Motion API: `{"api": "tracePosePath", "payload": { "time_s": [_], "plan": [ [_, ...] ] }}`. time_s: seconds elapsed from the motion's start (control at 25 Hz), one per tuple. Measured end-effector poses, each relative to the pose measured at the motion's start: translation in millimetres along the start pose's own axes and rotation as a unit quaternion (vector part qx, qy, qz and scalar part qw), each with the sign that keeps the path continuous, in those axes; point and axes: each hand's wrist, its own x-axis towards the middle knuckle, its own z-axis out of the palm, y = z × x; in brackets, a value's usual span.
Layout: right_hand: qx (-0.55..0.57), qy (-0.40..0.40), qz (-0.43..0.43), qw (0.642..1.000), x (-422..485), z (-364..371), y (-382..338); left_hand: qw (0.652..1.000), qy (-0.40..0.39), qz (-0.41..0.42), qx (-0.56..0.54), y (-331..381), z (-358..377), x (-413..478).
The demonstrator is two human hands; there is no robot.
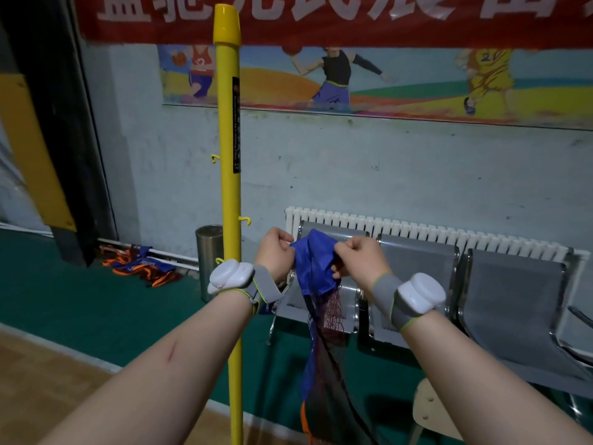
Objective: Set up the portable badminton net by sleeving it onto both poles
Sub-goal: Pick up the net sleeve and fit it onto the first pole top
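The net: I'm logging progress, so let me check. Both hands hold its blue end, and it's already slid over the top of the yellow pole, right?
Not quite. In the head view the left hand and right hand do hold the blue end of the net, but it hangs beside the yellow pole, whose top is bare.

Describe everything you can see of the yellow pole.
The yellow pole stands upright, a glossy tube that looks like plastic or painted metal, with a wider cap on top, a black label down its upper shaft and small yellow hooks on its sides. Its foot is out of view. The net hangs unsleeved to its right; a white wrist device crosses in front of it.
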Motion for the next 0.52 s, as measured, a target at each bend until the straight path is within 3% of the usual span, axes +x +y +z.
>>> {"api": "tracePosePath", "payload": {
  "time_s": [0.2,0.52],
  "plan": [
    [-0.117,0.013,-0.010,0.993,8,24,-18,0.996,-0.034,0.085,0.005,14,-44,22],
    [-0.094,-0.016,-0.016,0.995,13,93,-58,0.981,-0.110,0.160,-0.031,43,-116,55]
  ]
}}
